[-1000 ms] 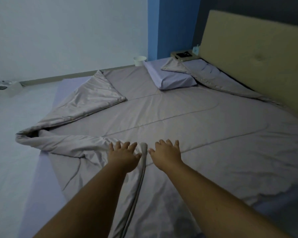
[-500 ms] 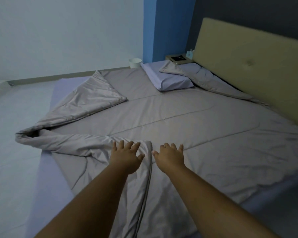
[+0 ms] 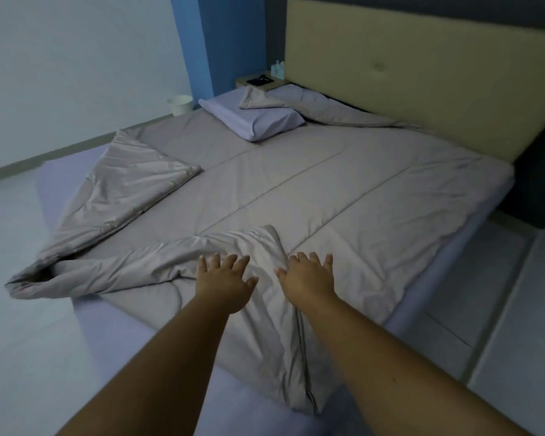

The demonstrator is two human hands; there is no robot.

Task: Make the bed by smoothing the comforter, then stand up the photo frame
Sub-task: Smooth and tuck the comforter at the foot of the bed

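Note:
A grey-beige comforter (image 3: 321, 190) covers most of the bed. Its near-left corner is folded over itself into a rumpled ridge (image 3: 132, 265), and its far-left corner is folded back in a triangle (image 3: 136, 177). My left hand (image 3: 224, 283) lies flat, fingers spread, on the folded flap. My right hand (image 3: 309, 276) presses flat just right of the flap's edge, fingers apart. A dark flat object, maybe the photo frame (image 3: 258, 80), lies on the nightstand (image 3: 249, 84) by the headboard; too small to be sure.
A lilac pillow (image 3: 252, 119) lies at the head, partly under a comforter corner. The tan headboard (image 3: 422, 73) stands behind. The lilac sheet (image 3: 114, 322) shows along the near-left side. A white bin (image 3: 180, 104) stands on the floor by the blue wall.
The view has pulled back and swung right, showing more of the bed's right side. Both hands stay flat on the comforter and have spread a little further apart across the fold.

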